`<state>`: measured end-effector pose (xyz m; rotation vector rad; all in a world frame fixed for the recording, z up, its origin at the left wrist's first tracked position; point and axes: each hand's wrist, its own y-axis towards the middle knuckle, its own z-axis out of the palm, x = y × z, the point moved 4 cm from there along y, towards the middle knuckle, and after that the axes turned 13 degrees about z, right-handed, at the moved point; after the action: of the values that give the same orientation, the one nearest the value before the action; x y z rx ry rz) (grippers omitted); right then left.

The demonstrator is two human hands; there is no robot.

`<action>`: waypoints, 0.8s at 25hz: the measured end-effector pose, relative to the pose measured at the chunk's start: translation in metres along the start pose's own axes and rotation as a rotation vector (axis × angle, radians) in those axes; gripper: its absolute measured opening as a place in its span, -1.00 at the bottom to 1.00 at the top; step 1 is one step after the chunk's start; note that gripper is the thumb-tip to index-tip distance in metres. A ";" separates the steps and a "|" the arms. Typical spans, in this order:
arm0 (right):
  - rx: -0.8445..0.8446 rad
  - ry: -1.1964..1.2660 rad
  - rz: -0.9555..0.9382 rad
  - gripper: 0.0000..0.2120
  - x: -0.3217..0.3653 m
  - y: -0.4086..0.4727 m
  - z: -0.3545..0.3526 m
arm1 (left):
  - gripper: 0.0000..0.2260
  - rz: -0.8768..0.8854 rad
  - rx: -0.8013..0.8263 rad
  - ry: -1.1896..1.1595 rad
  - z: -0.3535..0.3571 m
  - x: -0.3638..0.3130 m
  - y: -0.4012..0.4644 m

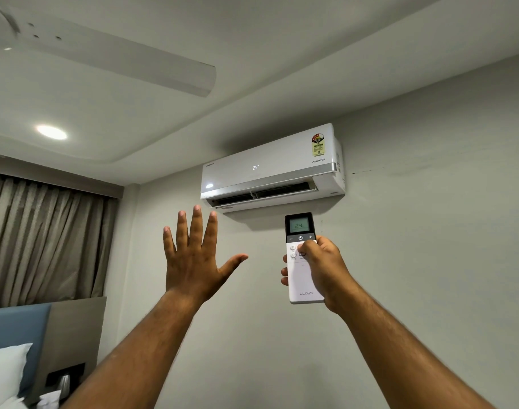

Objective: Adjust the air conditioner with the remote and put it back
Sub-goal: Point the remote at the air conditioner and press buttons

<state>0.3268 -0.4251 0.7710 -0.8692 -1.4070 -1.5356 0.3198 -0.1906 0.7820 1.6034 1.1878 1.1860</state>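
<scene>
A white wall-mounted air conditioner point(271, 169) hangs high on the wall, its louvre open and "24" lit on its front. My right hand point(323, 264) holds a white remote point(302, 278) upright just below the unit, the thumb resting on its upper buttons. The remote's dark top screen also reads 24. My left hand point(195, 256) is raised beside it, to the left, palm toward the wall with fingers spread and nothing in it.
A white ceiling fan blade point(152, 69) reaches across the ceiling above. A round ceiling light point(51, 132) glows at left. Brown curtains point(46, 243) hang at left, with a blue headboard point(16, 326), a white pillow point(4, 370) and a bedside niche point(65, 376) below them.
</scene>
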 end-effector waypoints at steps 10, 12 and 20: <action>-0.011 -0.005 -0.011 -0.81 0.002 -0.001 0.002 | -0.12 0.009 -0.019 0.008 -0.010 0.001 0.005; -0.010 -0.005 -0.007 -0.82 0.002 -0.003 0.003 | -0.11 0.007 -0.015 0.006 -0.010 0.001 0.004; -0.029 -0.016 0.028 -0.83 -0.002 -0.003 0.004 | -0.10 0.008 -0.007 -0.006 -0.007 0.001 0.004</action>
<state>0.3244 -0.4210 0.7683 -0.9165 -1.3812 -1.5351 0.3141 -0.1904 0.7874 1.6076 1.1733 1.1883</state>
